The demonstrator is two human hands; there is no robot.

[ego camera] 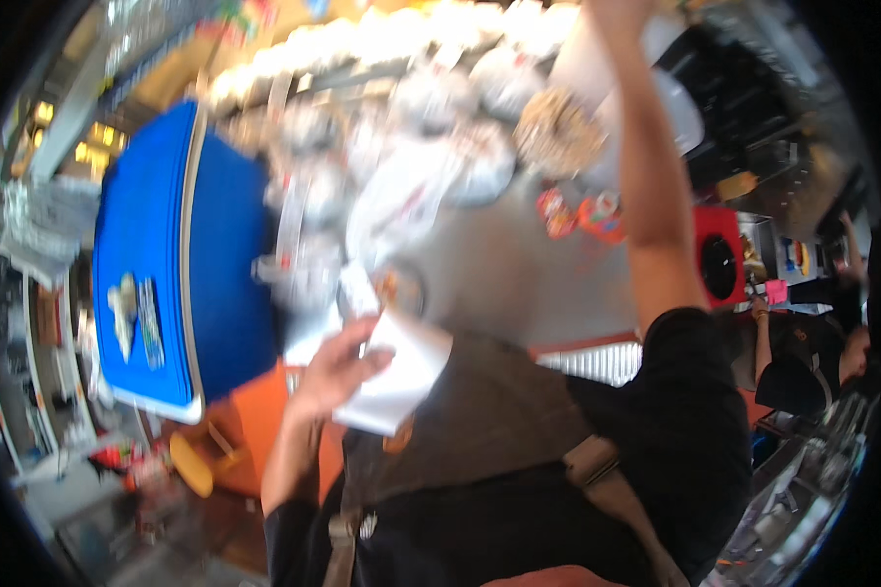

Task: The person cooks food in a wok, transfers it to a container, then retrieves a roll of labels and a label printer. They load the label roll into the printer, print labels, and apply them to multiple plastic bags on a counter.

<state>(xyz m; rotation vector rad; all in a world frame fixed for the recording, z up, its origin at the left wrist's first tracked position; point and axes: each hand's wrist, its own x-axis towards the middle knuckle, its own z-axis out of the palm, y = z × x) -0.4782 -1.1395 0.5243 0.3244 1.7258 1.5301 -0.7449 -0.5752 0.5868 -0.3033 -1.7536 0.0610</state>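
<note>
Near the chest, my left hand (341, 363) grips white paper (400, 374), which looks folded or stacked. A small white slip (360, 290) lies just beyond its fingers, beside a round container with orange-brown contents (396, 290). My right arm stretches far forward over the metal counter (484, 257); my right hand (620, 15) is blurred and cut off by the top edge, so its fingers and anything in them cannot be made out. Near that forearm lie a bag of tan food (560, 133) and red-orange packets (600, 216). Knotted white plastic bags (404, 191) crowd the counter.
A large blue insulated box (227, 271) with a white rim stands at the left, beside plastic bags. Bright bagged goods line the back. Dark containers (734, 95) and a red unit with a round black opening (718, 257) are at the right. Co-workers (800, 352) stand at the far right.
</note>
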